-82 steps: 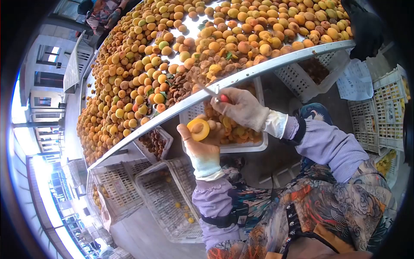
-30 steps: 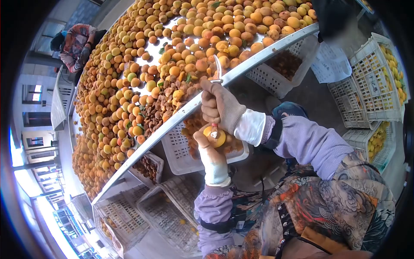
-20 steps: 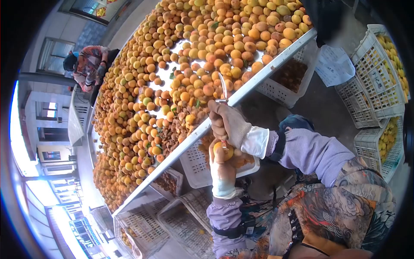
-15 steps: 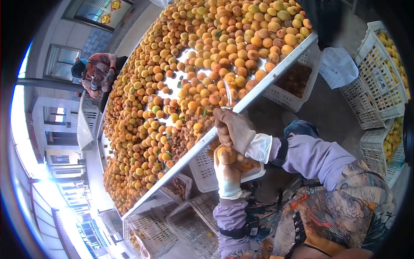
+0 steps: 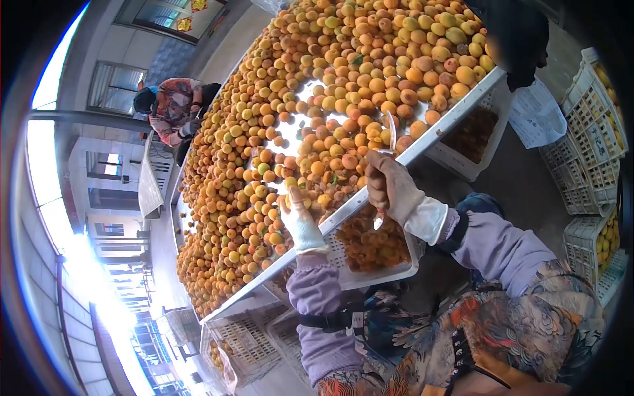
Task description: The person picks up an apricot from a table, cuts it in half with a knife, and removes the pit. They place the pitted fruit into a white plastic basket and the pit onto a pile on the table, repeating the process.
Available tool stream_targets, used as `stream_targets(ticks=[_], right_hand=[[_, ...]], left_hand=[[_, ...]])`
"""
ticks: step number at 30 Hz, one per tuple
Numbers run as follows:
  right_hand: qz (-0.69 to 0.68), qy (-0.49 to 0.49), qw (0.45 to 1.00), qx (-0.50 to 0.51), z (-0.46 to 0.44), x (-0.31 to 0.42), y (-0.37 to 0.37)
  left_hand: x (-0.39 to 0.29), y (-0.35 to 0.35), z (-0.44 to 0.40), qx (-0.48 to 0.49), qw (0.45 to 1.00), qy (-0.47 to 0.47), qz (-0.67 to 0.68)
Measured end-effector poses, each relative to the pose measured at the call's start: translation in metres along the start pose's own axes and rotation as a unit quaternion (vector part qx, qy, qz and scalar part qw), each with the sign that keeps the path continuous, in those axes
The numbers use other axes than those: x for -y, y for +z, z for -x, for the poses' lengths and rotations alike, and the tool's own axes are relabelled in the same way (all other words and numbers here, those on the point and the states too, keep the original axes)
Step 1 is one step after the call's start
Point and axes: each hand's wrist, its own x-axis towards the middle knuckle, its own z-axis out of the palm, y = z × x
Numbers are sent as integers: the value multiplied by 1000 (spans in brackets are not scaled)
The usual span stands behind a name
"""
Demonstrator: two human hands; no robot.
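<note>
My right hand is closed round a tool, with a curved blade sticking up over the table rim and a small metal spoon-like end showing below the fist. My gloved left hand reaches over the rim onto the heap of apricots; its fingers are partly spread beside the fruit, and nothing is plainly held in it. Brown pits lie near its fingertips. Below the rim, between my arms, a white crate holds opened apricot pieces.
Another person works at the far left side of the table. A dark-clad person's part is at the upper right. Yellow fruit fills stacked crates on the right. A perforated crate stands below the table, lower left.
My left hand has left the spot beside my right fist and moved up over the table; the apricot it held no longer shows in it. The view has shifted, and my right hand still grips the tool.
</note>
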Motion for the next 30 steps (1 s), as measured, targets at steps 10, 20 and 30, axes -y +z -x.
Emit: stream_targets(ticks=[10, 20, 30], right_hand=[[243, 65, 967, 49, 19, 9, 5], [467, -37, 878, 99, 16, -13, -16], [206, 128, 958, 154, 38, -11, -17]], left_hand=[[14, -28, -38, -46, 990, 108, -73], [31, -58, 44, 102, 985, 13, -138], [30, -92, 28, 86, 901, 202, -374]])
